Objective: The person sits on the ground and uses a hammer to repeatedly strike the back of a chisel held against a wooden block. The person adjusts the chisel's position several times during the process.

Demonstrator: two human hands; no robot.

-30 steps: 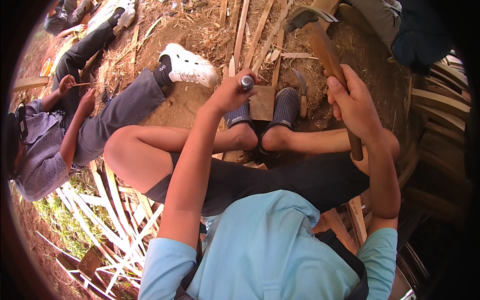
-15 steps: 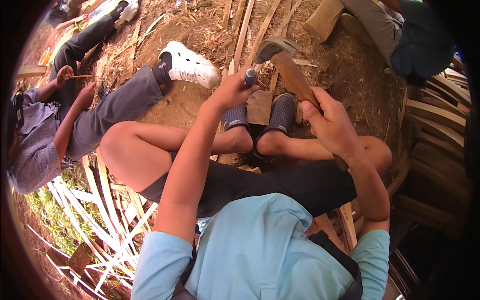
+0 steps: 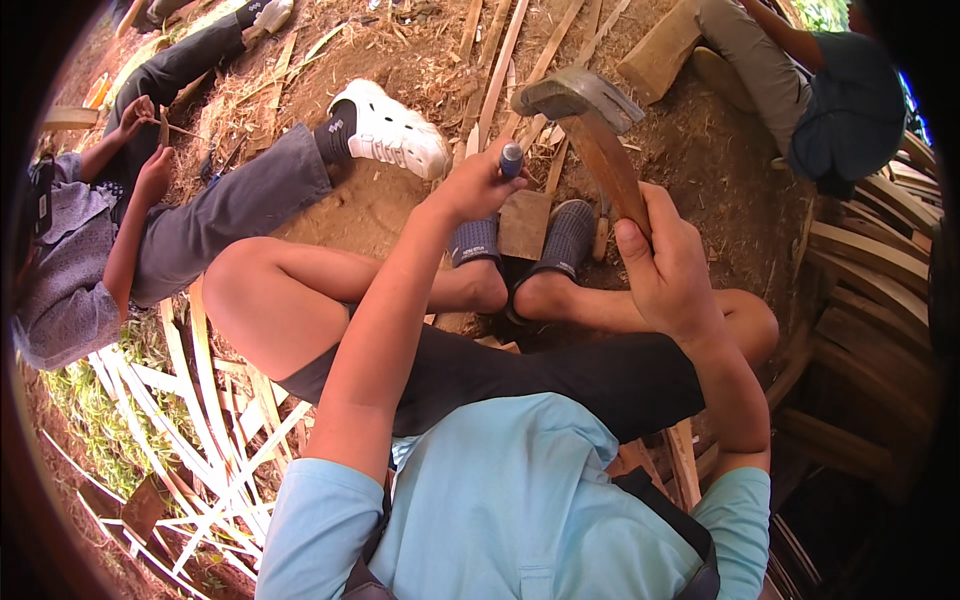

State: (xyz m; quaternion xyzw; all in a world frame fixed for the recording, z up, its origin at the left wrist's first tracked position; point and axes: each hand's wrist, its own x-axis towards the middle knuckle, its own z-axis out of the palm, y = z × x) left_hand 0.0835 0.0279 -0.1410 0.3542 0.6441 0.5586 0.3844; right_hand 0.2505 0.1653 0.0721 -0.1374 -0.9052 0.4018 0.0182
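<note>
My left hand (image 3: 478, 188) is wrapped round a short upright tool with a rounded blue-grey end (image 3: 511, 160). Only its top shows above the fist; the lower part is hidden, so its kind is unclear. My right hand (image 3: 668, 262) grips the wooden handle of a hammer (image 3: 610, 165), whose grey metal head (image 3: 580, 97) is raised above and to the right of the blue-ended tool, apart from it. Below my left hand, a wooden block (image 3: 524, 225) sits on the ground between my dark clogs (image 3: 568, 236).
On the left sits a person in grey trousers (image 3: 235, 220) with one white clog (image 3: 392, 130), holding a thin strip. Another person (image 3: 840, 110) is at upper right beside a log (image 3: 660, 50). Wood strips (image 3: 225, 430) lie at lower left; curved slats (image 3: 870, 250) are stacked at right.
The hammer has risen and its head looks larger and farther right. My left hand keeps its hold on the blue-ended tool. The left person's hands have moved slightly.
</note>
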